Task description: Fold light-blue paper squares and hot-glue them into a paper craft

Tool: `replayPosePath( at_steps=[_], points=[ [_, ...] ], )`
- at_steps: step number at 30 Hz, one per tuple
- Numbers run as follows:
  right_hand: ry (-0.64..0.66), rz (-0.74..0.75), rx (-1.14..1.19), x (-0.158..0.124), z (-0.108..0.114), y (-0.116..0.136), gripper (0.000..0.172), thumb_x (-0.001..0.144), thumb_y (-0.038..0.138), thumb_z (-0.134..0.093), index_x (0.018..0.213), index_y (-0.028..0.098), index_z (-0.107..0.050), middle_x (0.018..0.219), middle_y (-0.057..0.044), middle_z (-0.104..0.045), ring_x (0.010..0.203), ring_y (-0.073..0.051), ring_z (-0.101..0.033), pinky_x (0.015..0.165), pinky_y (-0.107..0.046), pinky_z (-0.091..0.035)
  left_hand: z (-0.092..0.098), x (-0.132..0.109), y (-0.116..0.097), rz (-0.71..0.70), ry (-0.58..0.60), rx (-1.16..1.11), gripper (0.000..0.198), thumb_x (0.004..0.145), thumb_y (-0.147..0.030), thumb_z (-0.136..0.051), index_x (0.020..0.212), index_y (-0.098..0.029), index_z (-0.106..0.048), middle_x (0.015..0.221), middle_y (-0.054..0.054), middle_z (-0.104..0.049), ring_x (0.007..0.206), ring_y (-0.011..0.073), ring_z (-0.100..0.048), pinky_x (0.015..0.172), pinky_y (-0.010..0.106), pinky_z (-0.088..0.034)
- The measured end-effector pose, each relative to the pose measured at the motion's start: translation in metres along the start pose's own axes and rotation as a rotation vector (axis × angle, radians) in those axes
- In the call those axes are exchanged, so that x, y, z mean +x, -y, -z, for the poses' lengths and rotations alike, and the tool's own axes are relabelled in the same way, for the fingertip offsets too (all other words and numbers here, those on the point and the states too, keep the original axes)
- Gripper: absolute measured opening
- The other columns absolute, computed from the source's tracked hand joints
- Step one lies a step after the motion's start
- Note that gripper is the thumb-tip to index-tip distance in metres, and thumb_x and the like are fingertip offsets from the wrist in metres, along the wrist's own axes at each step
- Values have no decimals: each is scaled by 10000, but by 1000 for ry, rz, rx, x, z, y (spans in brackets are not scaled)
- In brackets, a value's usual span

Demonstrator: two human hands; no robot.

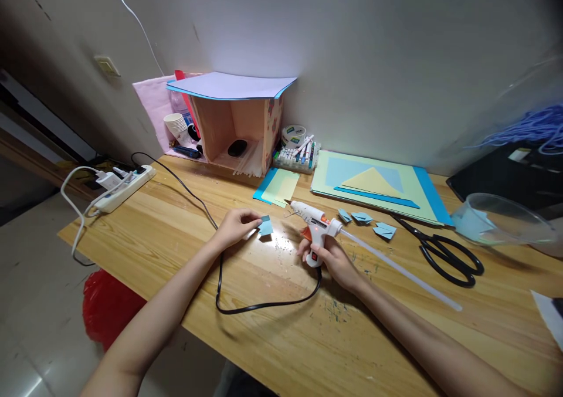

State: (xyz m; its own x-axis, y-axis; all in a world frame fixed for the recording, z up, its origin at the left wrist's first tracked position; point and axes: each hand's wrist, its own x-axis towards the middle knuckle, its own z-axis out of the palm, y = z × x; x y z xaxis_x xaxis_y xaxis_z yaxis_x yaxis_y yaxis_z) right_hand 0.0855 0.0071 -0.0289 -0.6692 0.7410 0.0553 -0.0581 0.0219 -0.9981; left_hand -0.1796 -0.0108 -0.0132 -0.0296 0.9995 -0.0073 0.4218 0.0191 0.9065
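Between the thumb and fingers of my left hand [237, 228] is a small folded piece of light blue paper [265, 227], held just above the table. My right hand [332, 259] is wrapped around the handle of a white hot glue gun [314, 224], whose nozzle points left toward the paper. A long clear glue stick [404, 272] sticks out of its back. The gun's black cord [264, 306] loops across the table below both hands. Several similar folded blue papers [362, 217] lie to the right of the gun.
Black scissors [448, 255] and a clear plastic tub [501, 221] stand at the right. Stacked coloured sheets [378, 186] lie at the back, beside a tray of markers [299, 153] and an open box [237, 121]. A power strip [125, 190] rests at the left edge.
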Motion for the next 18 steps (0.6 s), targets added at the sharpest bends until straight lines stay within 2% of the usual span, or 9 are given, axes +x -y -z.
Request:
replayPosePath(
  at_steps=[3, 6, 11, 18],
  points=[
    [81, -3, -88, -3, 1, 1, 330, 888, 419, -407, 852, 136, -572, 750, -52, -596, 611, -122, -505, 573, -245, -400, -5, -1, -3, 37, 35, -95, 299, 684, -365, -678, 818, -99, -671, 785, 83, -706, 691, 158, -651, 684, 268, -509],
    [121, -12, -151, -5, 1, 2, 405, 886, 454, -389, 760, 128, -594, 683, -49, -586, 570, -119, -487, 553, -245, -387, -7, -2, -6, 87, 37, -208, 320, 646, -368, -714, 798, -95, -647, 745, 71, -695, 652, 156, -655, 660, 277, -520],
    [142, -33, -155, -5, -1, 1, 433, 877, 481, -384, 716, 134, -587, 662, -58, -601, 565, -128, -507, 550, -251, -393, -6, -2, -7, 134, 23, -307, 311, 618, -349, -741, 761, -95, -634, 704, 52, -684, 621, 145, -654, 657, 278, -533],
    [142, -42, -144, -4, -3, 3, 366, 861, 476, -399, 750, 151, -524, 617, -38, -595, 532, -118, -490, 530, -245, -388, -7, -3, -7, 108, 62, -276, 276, 653, -334, -720, 774, -96, -651, 709, 55, -690, 621, 138, -651, 647, 259, -529]
  ],
)
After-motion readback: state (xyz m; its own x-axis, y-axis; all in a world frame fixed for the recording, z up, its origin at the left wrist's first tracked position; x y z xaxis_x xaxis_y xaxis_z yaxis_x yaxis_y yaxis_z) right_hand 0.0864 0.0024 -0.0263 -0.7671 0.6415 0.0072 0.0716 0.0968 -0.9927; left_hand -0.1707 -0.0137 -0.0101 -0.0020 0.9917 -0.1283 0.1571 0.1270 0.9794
